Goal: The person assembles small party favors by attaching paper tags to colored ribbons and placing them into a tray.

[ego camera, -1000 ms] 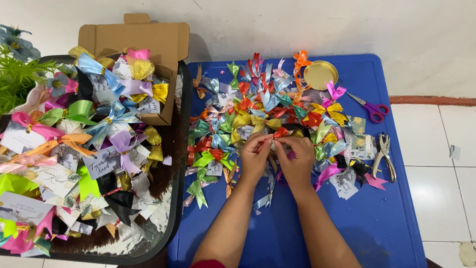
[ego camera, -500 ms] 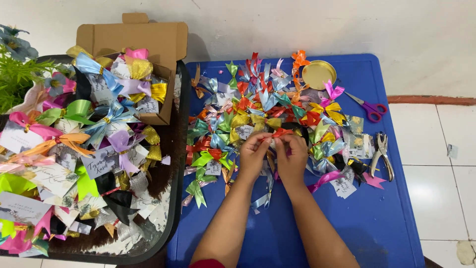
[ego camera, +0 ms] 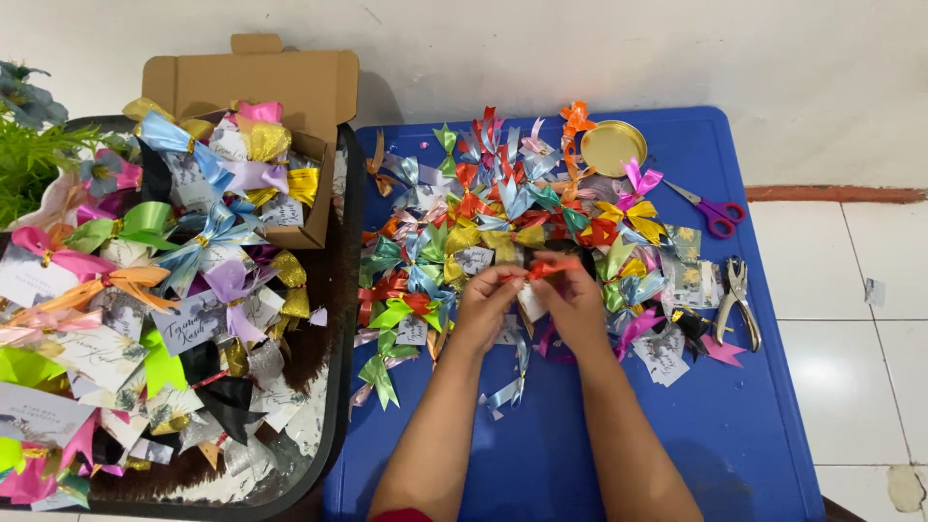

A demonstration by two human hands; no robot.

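My left hand (ego camera: 486, 307) and my right hand (ego camera: 574, 304) meet over the middle of a blue table (ego camera: 541, 454). Together they pinch a small orange-red ribbon bow (ego camera: 544, 268) with a white paper tag (ego camera: 531, 302) hanging between the fingers. Both hands hover just above a heap of coloured ribbon bows (ego camera: 503, 222) spread across the far half of the table. Part of the tag is hidden behind my fingers.
A dark tray (ego camera: 340, 387) at the left is piled with tagged bows, with an open cardboard box (ego camera: 261, 82) behind it. A gold round lid (ego camera: 613, 147), purple-handled scissors (ego camera: 713, 212) and a metal hole punch (ego camera: 740, 300) lie at the table's right. White floor tiles lie beyond.
My hands have stayed in place over the heap while the fingers worked. The orange-red bow now shows at the fingertips, lifted slightly higher than before.
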